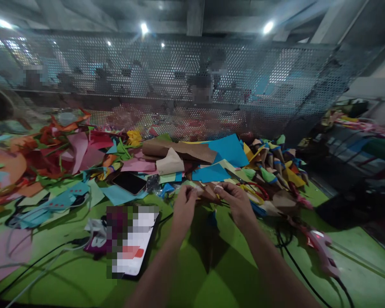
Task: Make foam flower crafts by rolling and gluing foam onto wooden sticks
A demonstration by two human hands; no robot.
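Note:
My left hand (184,205) is held over the green table (186,291), thumb and fingertips pinched together at a small whitish bit too small to name. Opposite it, my right hand (239,204) makes a similar pinch, also with something pale at its fingertips. A short gap separates the two hands, and brown paper pieces (208,191) show between them. Just beyond my right hand lie scissors (262,191) with red handles, partly covered by other things. A small blue piece (167,189) and crumpled clear plastic lie left of my left hand.
A pink glue gun (322,252) with a cord lies right. A lit phone (144,244) and a dark phone (130,183) lie left, near a light-blue power strip (64,201) and cables. Coloured paper scraps (80,154) pile up before a perforated metal screen (167,77).

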